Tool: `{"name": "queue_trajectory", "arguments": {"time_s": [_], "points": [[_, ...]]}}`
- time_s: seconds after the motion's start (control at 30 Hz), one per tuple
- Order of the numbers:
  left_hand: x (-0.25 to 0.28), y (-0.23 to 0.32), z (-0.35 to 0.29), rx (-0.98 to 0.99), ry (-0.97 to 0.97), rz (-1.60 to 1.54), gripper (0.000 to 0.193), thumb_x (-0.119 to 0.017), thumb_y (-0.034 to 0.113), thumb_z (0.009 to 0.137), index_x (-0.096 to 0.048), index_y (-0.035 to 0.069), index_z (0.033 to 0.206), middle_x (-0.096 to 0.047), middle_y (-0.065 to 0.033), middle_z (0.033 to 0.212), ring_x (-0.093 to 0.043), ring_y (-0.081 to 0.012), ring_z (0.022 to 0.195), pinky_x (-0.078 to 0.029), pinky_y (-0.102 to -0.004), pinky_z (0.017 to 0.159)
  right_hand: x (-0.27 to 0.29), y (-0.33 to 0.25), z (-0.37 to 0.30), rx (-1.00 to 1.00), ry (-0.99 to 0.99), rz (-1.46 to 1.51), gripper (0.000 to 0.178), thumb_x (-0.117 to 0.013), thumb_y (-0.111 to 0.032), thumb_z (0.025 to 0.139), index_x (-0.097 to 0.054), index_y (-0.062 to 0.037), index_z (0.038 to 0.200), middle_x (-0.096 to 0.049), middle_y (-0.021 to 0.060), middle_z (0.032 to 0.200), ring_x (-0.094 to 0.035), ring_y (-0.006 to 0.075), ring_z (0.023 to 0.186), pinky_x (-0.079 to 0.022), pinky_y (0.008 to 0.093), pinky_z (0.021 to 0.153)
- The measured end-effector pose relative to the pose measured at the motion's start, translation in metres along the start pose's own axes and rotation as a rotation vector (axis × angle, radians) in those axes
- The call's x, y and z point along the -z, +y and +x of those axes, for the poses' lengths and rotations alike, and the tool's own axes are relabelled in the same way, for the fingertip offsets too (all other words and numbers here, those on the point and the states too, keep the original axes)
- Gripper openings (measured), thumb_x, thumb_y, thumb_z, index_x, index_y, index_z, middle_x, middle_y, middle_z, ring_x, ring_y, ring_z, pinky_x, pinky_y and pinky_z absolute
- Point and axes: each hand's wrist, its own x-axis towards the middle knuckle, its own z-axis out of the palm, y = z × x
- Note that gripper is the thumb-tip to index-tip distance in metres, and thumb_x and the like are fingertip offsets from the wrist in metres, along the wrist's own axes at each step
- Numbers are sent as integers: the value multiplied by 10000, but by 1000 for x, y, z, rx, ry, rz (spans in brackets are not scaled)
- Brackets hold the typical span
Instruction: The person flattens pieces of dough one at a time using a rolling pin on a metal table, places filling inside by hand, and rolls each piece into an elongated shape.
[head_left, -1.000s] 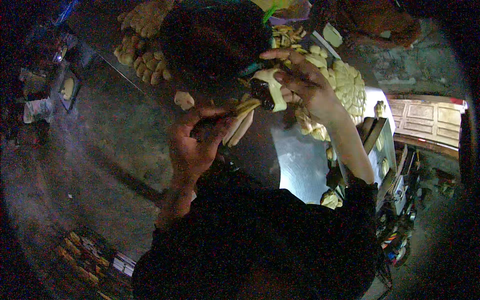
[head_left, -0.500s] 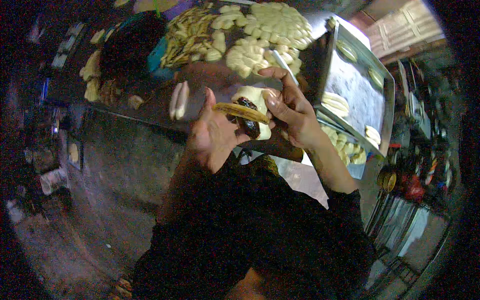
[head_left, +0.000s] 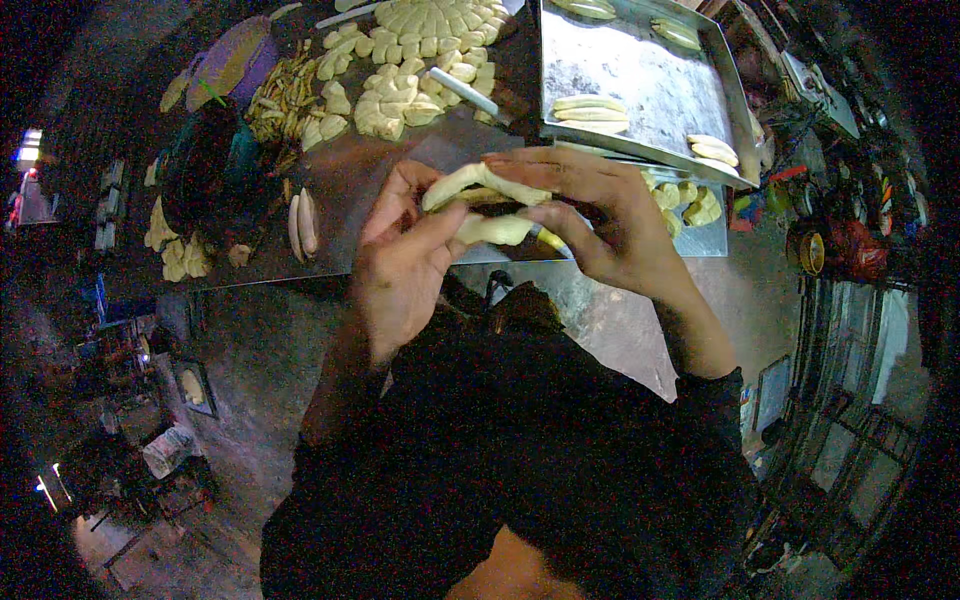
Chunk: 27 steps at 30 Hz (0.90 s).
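In front of me, both hands hold a soft pale piece of dough (head_left: 495,231) folded into an open curl. Inside the fold shows a yellowish strip (head_left: 485,197) that looks like banana; the dark filling under it is mostly hidden now. My left hand (head_left: 405,265) grips the left end, thumb along the near flap and fingers behind. My right hand (head_left: 620,215) pinches the right end, fingers over the far flap and thumb side on the near one. On the table to the left lie two slim dough rolls (head_left: 302,222).
A metal tray (head_left: 640,65) with several shaped dough pieces stands at the right. Further back are many dough lumps (head_left: 400,100), a white rod (head_left: 463,92), a heap of yellowish strips (head_left: 282,100), a purple basin (head_left: 240,55) and a dark teal-edged container (head_left: 240,150).
The banana strip, held crosswise over the dark filling before, now sits inside the dough. My left hand has closed on the dough, and its flaps are folded up. My view has shifted right.
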Motion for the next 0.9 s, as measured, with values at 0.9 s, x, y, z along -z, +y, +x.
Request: {"name": "queue_trajectory", "arguments": {"time_s": [0.9], "points": [[200, 148, 52, -39, -286, 640, 411, -870, 163, 736, -708, 50, 1096, -685, -87, 1021, -660, -174, 942, -542, -297, 789, -142, -6, 162, -454, -6, 204, 183, -800, -133, 814, -781, -14, 951, -732, 91, 823, -665, 140, 756, -526, 283, 693]]}}
